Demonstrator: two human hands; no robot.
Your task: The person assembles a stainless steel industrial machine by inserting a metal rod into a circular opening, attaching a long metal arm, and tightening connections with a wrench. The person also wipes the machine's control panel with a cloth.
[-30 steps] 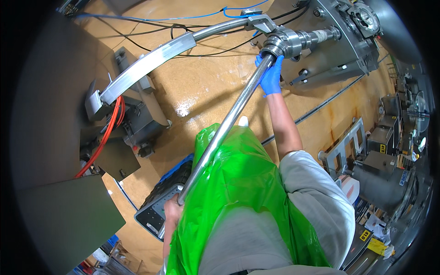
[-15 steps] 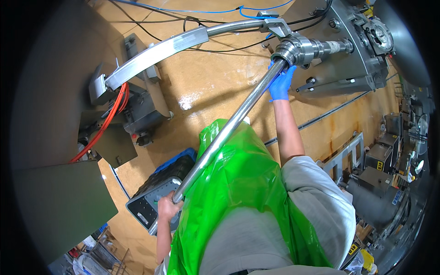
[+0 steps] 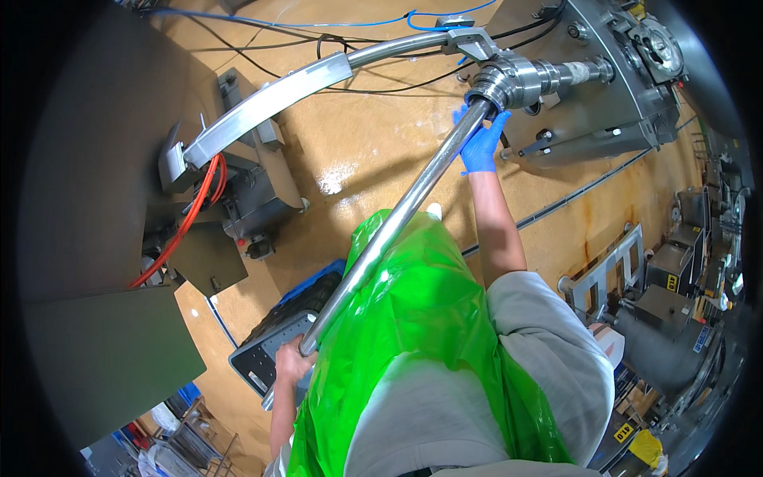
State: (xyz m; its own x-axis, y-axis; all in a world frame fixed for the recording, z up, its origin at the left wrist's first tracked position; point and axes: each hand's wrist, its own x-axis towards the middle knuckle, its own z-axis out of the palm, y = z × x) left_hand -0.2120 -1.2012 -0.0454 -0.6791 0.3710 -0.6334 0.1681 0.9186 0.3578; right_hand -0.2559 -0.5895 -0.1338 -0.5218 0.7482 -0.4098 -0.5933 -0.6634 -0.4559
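A long polished steel tube slants across my front, from low left up to a ringed metal fitting on a machine. My bare left hand is closed round the tube near its lower end. Up by the fitting, my right hand in a blue glove holds the tube from beneath. Its fingertips show on the tube's left side and the thumb on the right; the tube hides the palm partly. The tube's upper end meets the fitting's mouth, and how far in it sits is hidden.
A curved steel arm runs left from the fitting. Orange hoses hang at the left machine. Behind my left hand stands a dark crate. Cables cross the far floor. A metal frame and machinery line the right.
My right hand's fingers have spread, with fingertips now showing left of the tube and the thumb lifted away. The left hand keeps its grip. The view has shifted slightly.
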